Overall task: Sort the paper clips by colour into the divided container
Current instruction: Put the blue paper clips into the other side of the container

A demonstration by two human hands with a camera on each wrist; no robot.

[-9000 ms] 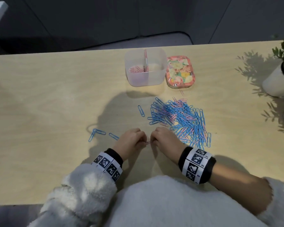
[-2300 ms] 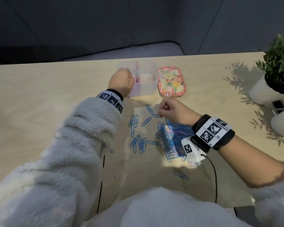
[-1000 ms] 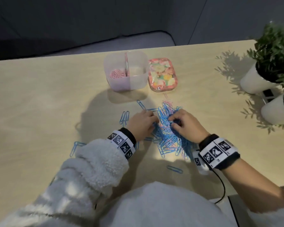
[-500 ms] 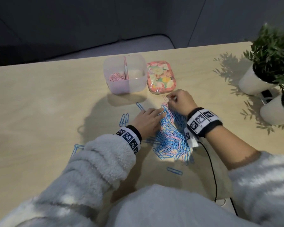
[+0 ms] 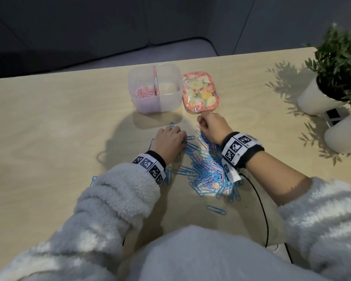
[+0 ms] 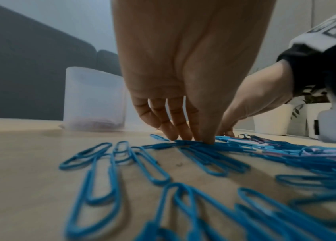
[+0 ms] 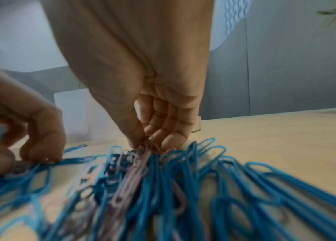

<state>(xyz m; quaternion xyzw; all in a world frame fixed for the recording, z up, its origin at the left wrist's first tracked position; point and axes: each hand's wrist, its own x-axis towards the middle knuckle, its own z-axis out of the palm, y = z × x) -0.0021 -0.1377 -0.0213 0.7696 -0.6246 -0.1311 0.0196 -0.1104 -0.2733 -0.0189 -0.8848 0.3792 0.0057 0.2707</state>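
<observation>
Wire paper clips (image 5: 206,169), mostly glossy blue loops with a few pale pink ones tangled in, are lying in a loose heap at the middle of the pale wooden table (image 5: 49,138). At 12 o'clock from the heap, the divided container (image 5: 170,98), a frosted square plastic tub, is holding a small nest of pink clips (image 5: 144,92) in its left compartment; a flowery lid (image 5: 200,92) is lying just beside it at 3 o'clock. The left hand (image 5: 168,141) is pressing its fairly straight fingertips (image 6: 183,130) flat onto blue clips at the heap's 10 o'clock edge, holding nothing. The right hand (image 5: 213,126) is sitting at the heap's 12 o'clock end; from the head view its grip is unclear, but the right wrist view is showing thumb and fingers (image 7: 163,124) pinching what seems to be a small bunch of pink clips (image 7: 147,146). Two white round plant pots (image 5: 316,100) are standing at 3 o'clock.
</observation>
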